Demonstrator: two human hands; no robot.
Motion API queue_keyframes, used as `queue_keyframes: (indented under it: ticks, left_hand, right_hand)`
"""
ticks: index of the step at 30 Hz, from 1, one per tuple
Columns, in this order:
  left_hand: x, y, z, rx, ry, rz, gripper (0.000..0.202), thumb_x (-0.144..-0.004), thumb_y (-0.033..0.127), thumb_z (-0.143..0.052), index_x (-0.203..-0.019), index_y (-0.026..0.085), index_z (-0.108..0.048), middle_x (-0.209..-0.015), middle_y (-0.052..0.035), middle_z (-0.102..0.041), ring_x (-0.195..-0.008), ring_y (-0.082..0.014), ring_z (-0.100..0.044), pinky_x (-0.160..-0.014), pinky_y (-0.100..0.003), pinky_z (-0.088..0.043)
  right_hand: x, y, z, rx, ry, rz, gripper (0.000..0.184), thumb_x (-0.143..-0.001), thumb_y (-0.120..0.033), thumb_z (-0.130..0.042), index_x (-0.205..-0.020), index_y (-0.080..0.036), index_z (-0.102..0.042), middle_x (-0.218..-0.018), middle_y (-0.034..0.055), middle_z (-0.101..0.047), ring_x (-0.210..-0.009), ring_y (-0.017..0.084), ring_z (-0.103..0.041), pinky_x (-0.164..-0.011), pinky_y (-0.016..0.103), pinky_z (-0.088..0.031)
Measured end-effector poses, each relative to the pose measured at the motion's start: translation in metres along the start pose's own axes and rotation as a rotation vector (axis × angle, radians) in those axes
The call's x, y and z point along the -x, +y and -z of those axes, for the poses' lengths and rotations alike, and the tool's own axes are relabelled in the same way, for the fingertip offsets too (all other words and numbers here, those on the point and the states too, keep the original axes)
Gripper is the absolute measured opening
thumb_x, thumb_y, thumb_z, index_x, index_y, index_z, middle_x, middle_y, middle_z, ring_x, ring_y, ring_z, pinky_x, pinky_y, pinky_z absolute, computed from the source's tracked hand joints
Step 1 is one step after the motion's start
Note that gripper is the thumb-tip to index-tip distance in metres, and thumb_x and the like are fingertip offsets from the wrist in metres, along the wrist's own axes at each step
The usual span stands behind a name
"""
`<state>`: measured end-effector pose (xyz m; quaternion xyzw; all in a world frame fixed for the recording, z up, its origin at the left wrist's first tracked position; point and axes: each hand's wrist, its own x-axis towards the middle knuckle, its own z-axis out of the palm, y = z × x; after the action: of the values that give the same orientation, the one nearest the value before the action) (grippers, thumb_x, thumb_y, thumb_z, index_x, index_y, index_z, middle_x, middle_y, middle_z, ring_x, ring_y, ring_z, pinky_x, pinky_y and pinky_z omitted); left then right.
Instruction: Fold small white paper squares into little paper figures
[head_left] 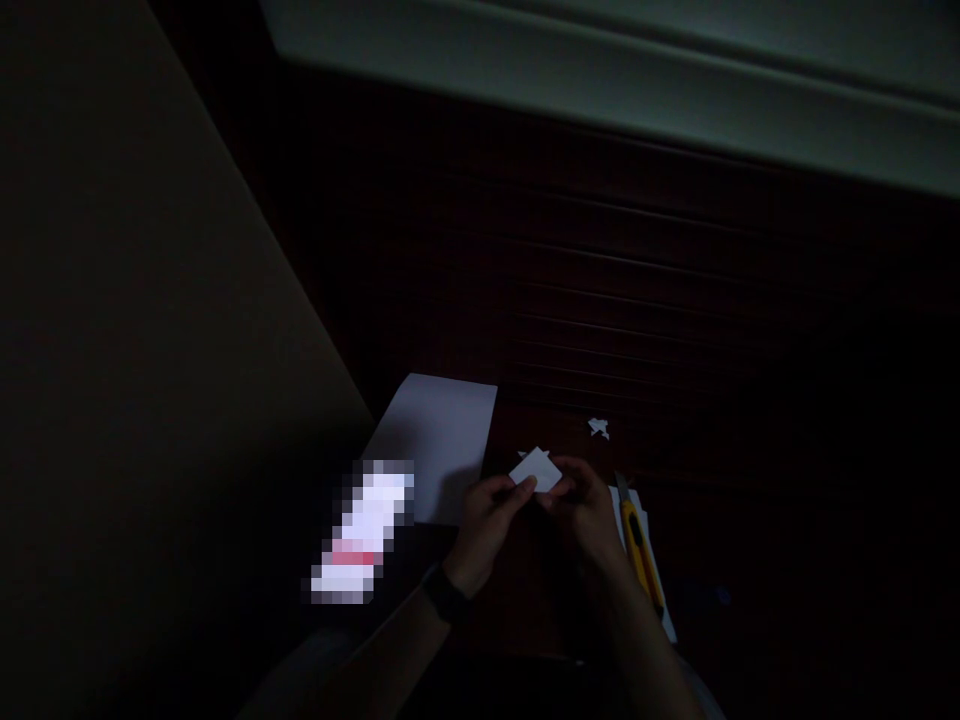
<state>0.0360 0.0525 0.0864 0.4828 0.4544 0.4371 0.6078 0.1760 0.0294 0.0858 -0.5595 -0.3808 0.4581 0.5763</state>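
In dim light above the desk [712,450], we pinch 1 paper piece [536,468] between the fingers of our left hand [487,525] and right hand [589,510]. One corner points away from us and its long axis runs left to right. Nearby lie 1 yellow knife [641,550], 1 white sheet [439,440] and 1 scrap [598,428].

1. The left hand [487,525] and the right hand [589,515] are both bare.
2. A dark band [445,596] goes round the left wrist, like a watch strap.
3. The left forearm [390,640] and the right forearm [637,630] are bare too.
4. A bit of grey cloth [307,670] shows by the left elbow. It may be a sleeve, but it is too dark to tell.
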Motion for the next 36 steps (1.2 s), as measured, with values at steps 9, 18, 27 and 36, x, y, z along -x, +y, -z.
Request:
queue_keyframes:
  ticks: [9,18,27,36]
  left_hand:
    - [-0.002,-0.003,0.002,-0.136,0.022,-0.079,0.029,-0.074,0.041,-0.061,-0.068,0.013,-0.063,-0.066,-0.0016,-0.061,-0.065,-0.0135,-0.053,-0.058,-0.022,-0.038]
    - [0.001,-0.001,-0.003,-0.327,-0.007,-0.231,0.025,-0.083,0.039,-0.050,-0.079,0.017,-0.061,-0.078,-0.0027,-0.062,-0.076,-0.0164,-0.055,-0.068,-0.025,-0.040]
    - [0.001,-0.001,-0.002,-0.389,0.023,-0.292,0.023,-0.085,0.035,-0.048,-0.074,0.017,-0.057,-0.076,-0.0014,-0.059,-0.074,-0.0149,-0.054,-0.068,-0.025,-0.039]
    - [0.000,0.001,-0.001,-0.320,-0.068,-0.253,0.027,-0.085,0.036,-0.047,-0.075,0.016,-0.061,-0.076,-0.0020,-0.060,-0.074,-0.0150,-0.055,-0.067,-0.025,-0.040]
  right_hand:
    - [0.001,-0.003,0.002,-0.038,-0.052,-0.039,0.046,-0.059,-0.026,-0.076,-0.101,-0.021,-0.058,-0.068,-0.0023,-0.060,-0.062,0.015,-0.057,-0.058,0.026,-0.045]
    - [-0.001,0.002,-0.004,-0.055,0.031,0.066,0.042,-0.064,-0.031,-0.072,-0.101,-0.022,-0.055,-0.088,0.0027,-0.064,-0.074,0.018,-0.060,-0.067,0.029,-0.047]
    - [0.001,-0.001,-0.005,0.032,0.071,0.116,0.043,-0.065,-0.029,-0.072,-0.102,-0.022,-0.052,-0.088,0.0032,-0.063,-0.076,0.018,-0.059,-0.068,0.031,-0.047]
    - [0.001,-0.016,0.001,0.084,0.028,0.020,0.054,-0.056,-0.034,-0.078,-0.104,-0.021,-0.055,-0.078,0.0017,-0.064,-0.065,0.019,-0.059,-0.056,0.029,-0.046]
